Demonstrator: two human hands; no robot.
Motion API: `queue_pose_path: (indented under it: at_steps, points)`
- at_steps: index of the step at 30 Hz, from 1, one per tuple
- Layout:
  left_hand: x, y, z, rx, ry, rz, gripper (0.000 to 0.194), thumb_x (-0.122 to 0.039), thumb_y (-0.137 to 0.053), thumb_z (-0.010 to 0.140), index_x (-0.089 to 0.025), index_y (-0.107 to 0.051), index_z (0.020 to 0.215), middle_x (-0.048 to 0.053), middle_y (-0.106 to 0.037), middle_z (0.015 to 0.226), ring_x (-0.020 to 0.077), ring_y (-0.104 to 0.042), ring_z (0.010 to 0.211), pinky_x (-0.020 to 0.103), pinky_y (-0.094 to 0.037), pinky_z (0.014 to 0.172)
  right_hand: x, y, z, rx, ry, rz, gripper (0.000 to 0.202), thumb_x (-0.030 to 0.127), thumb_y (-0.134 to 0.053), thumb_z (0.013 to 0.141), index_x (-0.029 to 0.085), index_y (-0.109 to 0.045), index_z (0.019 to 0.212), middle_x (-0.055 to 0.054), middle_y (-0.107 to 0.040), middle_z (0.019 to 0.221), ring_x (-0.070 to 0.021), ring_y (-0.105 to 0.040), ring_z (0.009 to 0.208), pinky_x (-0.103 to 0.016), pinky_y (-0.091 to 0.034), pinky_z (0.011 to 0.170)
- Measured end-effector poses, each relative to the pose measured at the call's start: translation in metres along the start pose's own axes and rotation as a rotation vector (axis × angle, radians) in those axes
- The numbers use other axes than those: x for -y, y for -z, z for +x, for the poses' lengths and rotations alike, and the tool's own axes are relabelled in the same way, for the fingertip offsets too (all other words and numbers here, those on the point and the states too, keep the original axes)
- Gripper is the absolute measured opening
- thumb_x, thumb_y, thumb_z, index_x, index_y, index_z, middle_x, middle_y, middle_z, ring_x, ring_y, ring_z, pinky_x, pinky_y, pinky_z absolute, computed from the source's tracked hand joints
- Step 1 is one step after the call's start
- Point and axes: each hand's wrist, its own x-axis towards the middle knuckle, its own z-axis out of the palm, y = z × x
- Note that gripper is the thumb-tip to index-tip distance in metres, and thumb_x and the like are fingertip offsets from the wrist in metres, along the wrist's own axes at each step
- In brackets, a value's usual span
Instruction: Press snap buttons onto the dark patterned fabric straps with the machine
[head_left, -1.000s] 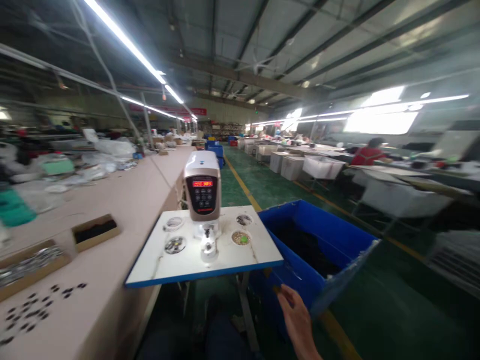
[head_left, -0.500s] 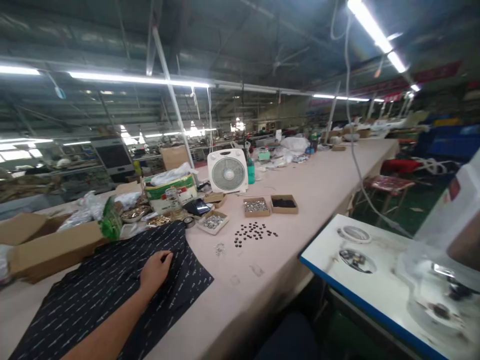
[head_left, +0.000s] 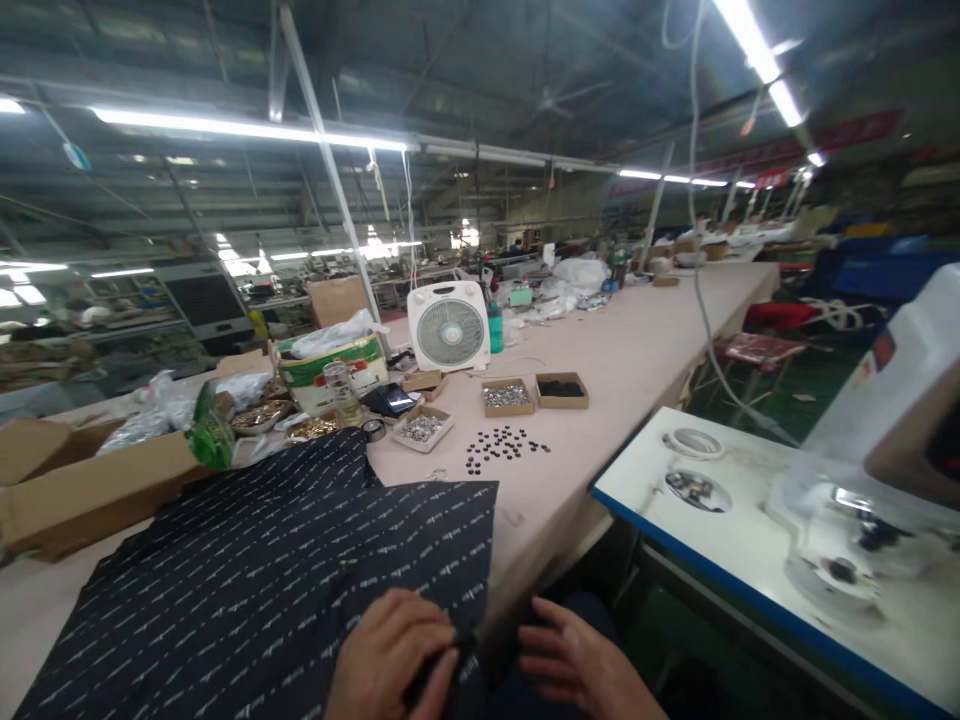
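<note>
two hands show at the bottom of the frame. the left hand (head_left: pixel 394 655) lies on the near edge of one dark patterned cloth (head_left: pixel 285 580), fingers curled down and pinching a fold of it at the edge. the right hand (head_left: pixel 577 665) sits just to the right of that edge, fingers spread and slightly bent; its fingertips (head_left: pixel 534 640) reach the dark fold, but whether they grip it i cannot tell, since the spot is dark and partly cut off.

the cloth is spread over the lower left of the frame on one long pale table (head_left: pixel 637 350), its near corner hanging off the table edge under the left fingers.

beyond the cloth, mid-frame: one loose scatter of small dark buttons (head_left: pixel 504 445), too many and too small to count surely. three small open trays stand behind them: one with silver bits (head_left: pixel 422 428), a second with silver bits (head_left: pixel 507 396), one with dark bits (head_left: pixel 562 389). one white fan (head_left: pixel 449 325) stands further back, with one green bottle (head_left: pixel 495 326) just beside it. one cardboard box (head_left: pixel 90 490) lies at the left.

at the right, one white blue-edged stand (head_left: pixel 720 540) carries one machine (head_left: pixel 892 440), blurred at the frame edge.
</note>
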Motion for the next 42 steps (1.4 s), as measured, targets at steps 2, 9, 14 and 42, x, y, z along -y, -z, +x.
queue_pose_path:
  at_steps: [2,9,14,42]
  points:
    - [-0.021,-0.030,-0.006,0.074,-0.164,-0.038,0.007,-0.021,-0.066,0.087,-0.024,-0.064,0.093,0.003,-0.073,0.083,0.0189,-0.066,0.075,0.032,-0.057,0.062,0.017,-0.029,0.010,0.034,0.084,0.025,0.080,0.072,-0.068,0.077,0.019,-0.059,0.136,-0.015,-0.070,0.122,-0.0301,-0.070,0.104,-0.043,-0.055,0.090]
    - [-0.017,-0.041,0.013,0.167,-0.069,-0.065,0.042,-0.040,-0.062,0.090,-0.022,-0.057,0.129,0.012,-0.064,0.127,0.0268,-0.059,0.118,0.044,-0.054,0.099,0.034,-0.014,0.009,-0.121,0.256,-0.009,0.041,0.049,-0.076,0.080,0.016,-0.074,0.104,-0.008,-0.075,0.097,-0.0224,-0.068,0.085,-0.032,-0.052,0.080]
    - [0.050,-0.028,0.056,0.267,0.151,0.111,0.096,-0.056,-0.078,0.075,-0.017,-0.036,0.151,0.018,-0.040,0.155,0.0348,-0.038,0.142,0.053,-0.035,0.118,0.041,0.032,-0.018,-0.255,0.265,0.037,0.041,0.046,-0.081,0.076,0.017,-0.073,0.105,-0.007,-0.075,0.099,-0.0218,-0.068,0.090,-0.030,-0.052,0.082]
    - [0.006,-0.050,0.139,0.894,-0.135,0.104,0.016,-0.017,-0.049,0.089,-0.019,-0.062,0.096,0.007,-0.066,0.099,0.0275,-0.062,0.095,0.037,-0.045,0.076,0.098,0.019,-0.043,-0.320,0.509,-1.299,0.022,0.005,-0.054,0.080,0.017,-0.066,0.095,-0.006,-0.065,0.101,-0.0188,-0.059,0.094,-0.029,-0.039,0.082]
